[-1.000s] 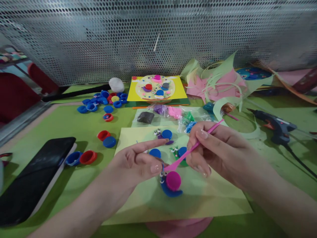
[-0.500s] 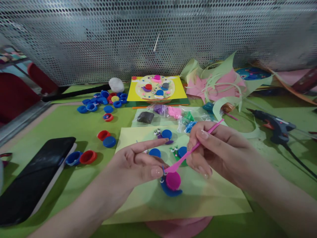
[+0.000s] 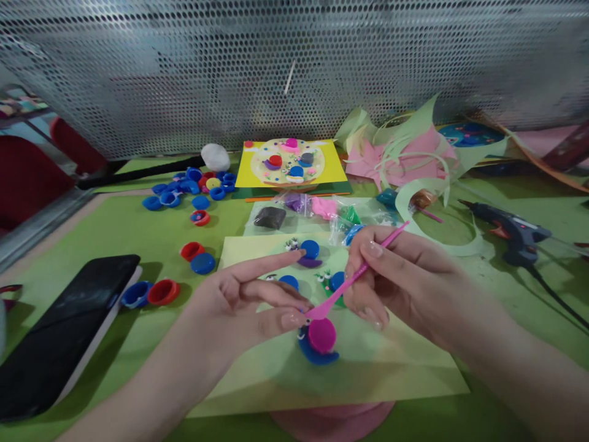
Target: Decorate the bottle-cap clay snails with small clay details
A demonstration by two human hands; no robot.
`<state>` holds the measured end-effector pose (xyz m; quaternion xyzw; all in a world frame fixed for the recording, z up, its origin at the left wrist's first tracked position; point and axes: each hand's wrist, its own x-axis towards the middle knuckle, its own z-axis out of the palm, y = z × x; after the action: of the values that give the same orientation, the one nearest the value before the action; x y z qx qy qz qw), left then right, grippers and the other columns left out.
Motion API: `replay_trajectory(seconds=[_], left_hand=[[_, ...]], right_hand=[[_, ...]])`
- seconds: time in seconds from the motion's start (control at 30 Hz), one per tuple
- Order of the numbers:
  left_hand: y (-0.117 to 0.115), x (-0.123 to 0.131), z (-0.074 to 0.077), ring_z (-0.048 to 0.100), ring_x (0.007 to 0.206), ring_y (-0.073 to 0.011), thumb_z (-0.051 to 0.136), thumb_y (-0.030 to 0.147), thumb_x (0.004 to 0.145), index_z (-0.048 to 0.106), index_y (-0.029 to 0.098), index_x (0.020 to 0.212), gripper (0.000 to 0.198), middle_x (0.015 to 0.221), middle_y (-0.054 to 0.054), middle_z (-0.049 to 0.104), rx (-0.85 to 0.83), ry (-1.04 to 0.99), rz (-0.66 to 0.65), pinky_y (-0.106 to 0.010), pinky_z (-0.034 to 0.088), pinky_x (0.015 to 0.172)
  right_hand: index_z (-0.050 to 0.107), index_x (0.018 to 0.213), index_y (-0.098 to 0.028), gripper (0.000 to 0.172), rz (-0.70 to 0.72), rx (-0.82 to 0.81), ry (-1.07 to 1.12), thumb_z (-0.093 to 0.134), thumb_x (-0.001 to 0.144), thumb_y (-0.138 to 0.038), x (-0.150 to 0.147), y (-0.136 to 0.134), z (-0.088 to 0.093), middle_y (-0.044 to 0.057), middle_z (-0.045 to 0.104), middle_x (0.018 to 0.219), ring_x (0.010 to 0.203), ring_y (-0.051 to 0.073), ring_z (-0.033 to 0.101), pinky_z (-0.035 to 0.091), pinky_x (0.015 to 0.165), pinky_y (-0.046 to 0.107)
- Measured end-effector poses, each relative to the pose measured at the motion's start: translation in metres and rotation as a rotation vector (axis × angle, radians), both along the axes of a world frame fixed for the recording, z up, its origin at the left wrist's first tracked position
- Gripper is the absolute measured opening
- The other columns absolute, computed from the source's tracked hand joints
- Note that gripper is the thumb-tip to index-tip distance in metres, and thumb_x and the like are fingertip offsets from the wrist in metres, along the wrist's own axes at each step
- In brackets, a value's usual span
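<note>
My right hand (image 3: 391, 270) grips a pink plastic modelling tool (image 3: 356, 274) between thumb and fingers, its flat end pointing down to the left. That end reaches the thumb tip of my left hand (image 3: 260, 301). The left thumb and middle finger are pinched together at the head of a blue clay snail (image 3: 318, 354) with a magenta bottle-cap shell (image 3: 322, 335); what they pinch is too small to make out. My left index finger stretches toward a purple snail with a blue cap (image 3: 310, 249). A green snail (image 3: 327, 283) and another blue cap (image 3: 289, 283) lie behind, partly hidden by my hands.
Light yellow paper (image 3: 414, 374) lies under the snails. Bottle caps (image 3: 188, 186) and a phone (image 3: 69, 325) are at left. Bagged clay (image 3: 324, 207) lies behind, before a finished snail picture (image 3: 243, 169). Paper scraps (image 3: 400, 153) and a glue gun (image 3: 510, 230) are at right.
The tool and my right hand have shifted slightly left and down. My left index finger has moved a little left and up, and the left thumb tip has edged closer to the snail's eye.
</note>
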<state>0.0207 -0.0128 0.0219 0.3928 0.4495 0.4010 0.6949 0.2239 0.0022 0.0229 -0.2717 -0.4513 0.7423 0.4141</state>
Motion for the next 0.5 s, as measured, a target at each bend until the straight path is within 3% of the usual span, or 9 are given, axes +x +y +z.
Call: replay_trajectory(seconds=[0.33, 0.43, 0.5], left_hand=[[-0.0026, -0.0032, -0.0014, 0.073, 0.073, -0.0138, 0.082, 0.012, 0.065, 0.074, 0.032, 0.097, 0.038, 0.061, 0.007, 0.075, -0.002, -0.120, -0.045, -0.018, 0.059, 0.073], [-0.0040, -0.0028, -0.0008, 0.073, 0.071, -0.0144, 0.085, 0.019, 0.062, 0.074, 0.033, 0.098, 0.040, 0.059, 0.007, 0.074, -0.013, -0.064, -0.033, -0.018, 0.058, 0.070], [-0.0031, -0.0033, -0.0019, 0.072, 0.069, -0.0146, 0.083, 0.030, 0.065, 0.075, 0.033, 0.094, 0.031, 0.066, 0.005, 0.076, 0.038, 0.038, 0.017, -0.019, 0.057, 0.068]], right_hand=[[0.065, 0.074, -0.018, 0.031, 0.012, -0.103, 0.053, 0.046, 0.096, -0.025, -0.0023, 0.0007, -0.0033, -0.003, 0.057, 0.046, 0.048, 0.009, 0.053, 0.040, 0.053, 0.020], [0.065, 0.073, -0.018, 0.029, 0.016, -0.105, 0.049, 0.047, 0.096, -0.026, -0.0020, 0.0002, -0.0023, -0.004, 0.057, 0.046, 0.048, 0.009, 0.052, 0.040, 0.053, 0.019], [0.065, 0.074, -0.019, 0.028, 0.011, -0.102, 0.038, 0.048, 0.095, -0.027, -0.0013, 0.0002, -0.0018, -0.004, 0.057, 0.046, 0.048, 0.009, 0.052, 0.039, 0.052, 0.020]])
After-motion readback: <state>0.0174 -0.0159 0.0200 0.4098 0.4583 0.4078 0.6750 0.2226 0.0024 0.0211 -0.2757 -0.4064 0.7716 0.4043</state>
